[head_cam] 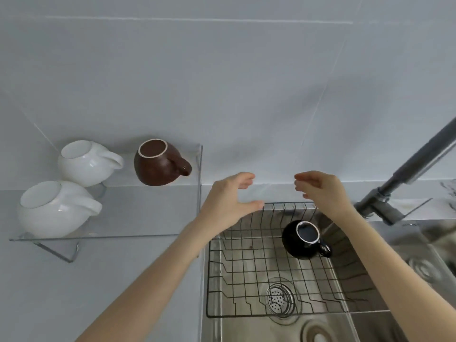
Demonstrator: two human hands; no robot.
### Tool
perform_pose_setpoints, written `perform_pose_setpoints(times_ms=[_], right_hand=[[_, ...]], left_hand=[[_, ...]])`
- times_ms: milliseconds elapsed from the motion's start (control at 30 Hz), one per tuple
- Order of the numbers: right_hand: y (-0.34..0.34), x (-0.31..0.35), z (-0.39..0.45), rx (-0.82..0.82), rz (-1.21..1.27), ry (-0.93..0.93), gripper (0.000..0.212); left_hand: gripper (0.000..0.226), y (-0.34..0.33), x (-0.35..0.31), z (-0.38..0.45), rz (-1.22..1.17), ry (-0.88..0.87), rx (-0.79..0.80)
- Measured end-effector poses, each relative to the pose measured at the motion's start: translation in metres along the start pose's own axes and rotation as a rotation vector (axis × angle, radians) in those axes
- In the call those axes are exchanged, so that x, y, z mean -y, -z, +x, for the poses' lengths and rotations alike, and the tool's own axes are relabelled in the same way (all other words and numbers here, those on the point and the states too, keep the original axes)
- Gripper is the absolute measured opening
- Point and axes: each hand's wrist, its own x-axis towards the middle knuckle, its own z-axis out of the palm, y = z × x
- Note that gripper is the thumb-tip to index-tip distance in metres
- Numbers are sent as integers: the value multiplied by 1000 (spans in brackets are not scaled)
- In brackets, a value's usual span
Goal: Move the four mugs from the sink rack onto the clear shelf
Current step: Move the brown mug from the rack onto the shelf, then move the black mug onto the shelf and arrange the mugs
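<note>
Grey tiled wall [222, 82]; steel sink [246, 327]; clear shelf [148, 211].

Grey metal tap arm [424, 154] cut off by right edge. Both forearms exit bottom edge. Left hand [229, 201] hides black wire sink rack [246, 267] far-left corner. Steel sink basin [320, 327] cropped at bottom.

A clear shelf [148, 213] stands on the grey counter [98, 280] at the left, bearing three upturned mugs: two white mugs [84, 161] [54, 211] and a brown mug [158, 164] at its far right. To the right, a wire rack [246, 267] sits in the steel sink [370, 327], carrying one upturned black mug [303, 240] at its far side.
</note>
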Motion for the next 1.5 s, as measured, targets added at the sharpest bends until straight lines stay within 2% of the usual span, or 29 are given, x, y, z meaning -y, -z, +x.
perform_pose_setpoints(times_ms=[200, 333, 500, 800, 1133, 1300, 1500], right_hand=[[30, -104, -23, -4, -155, -176, 20], [24, -153, -37, 53, -202, -254, 28], [6, -185, -39, 91, -258, -271, 33], [1, -200, -39, -13, -50, -234, 14], [-2, -200, -43, -66, 64, -240, 16], [9, -168, -40, -93, 93, -153, 14], [18, -105, -38, -53, 160, -1, 18]], left_hand=[[76, -95, 31, 0, 16, 152, 300], [83, -142, 53, 8, 67, 252, 385], [92, -177, 70, 27, 113, 276, 465], [91, -204, 79, 35, -44, 261, 342], [89, -201, 79, 34, -57, 255, 281], [88, -177, 63, 34, -83, 192, 217], [85, -118, 38, 21, -107, 102, 57]])
